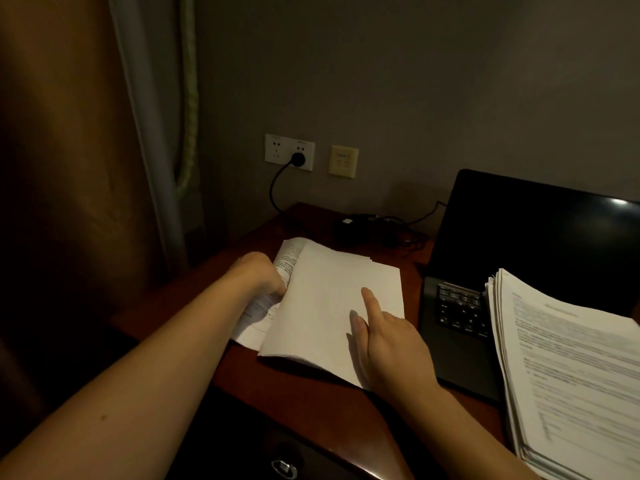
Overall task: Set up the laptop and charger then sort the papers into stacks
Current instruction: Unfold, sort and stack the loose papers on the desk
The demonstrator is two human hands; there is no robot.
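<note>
While the left hand (265, 276) curls round the lifted left edge of the white paper stack (325, 306) on the reddish wooden desk (304, 393), the right hand (389, 344) presses it with a straight forefinger. To the right, an open black laptop (519, 237) carries a thick printed pile (571, 375). What seems to be a black charger brick (349, 227) lies farther back.

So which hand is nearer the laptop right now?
Right. The right hand rests on the paper stack just left of the laptop; the left hand grips that stack's far left edge.
</note>
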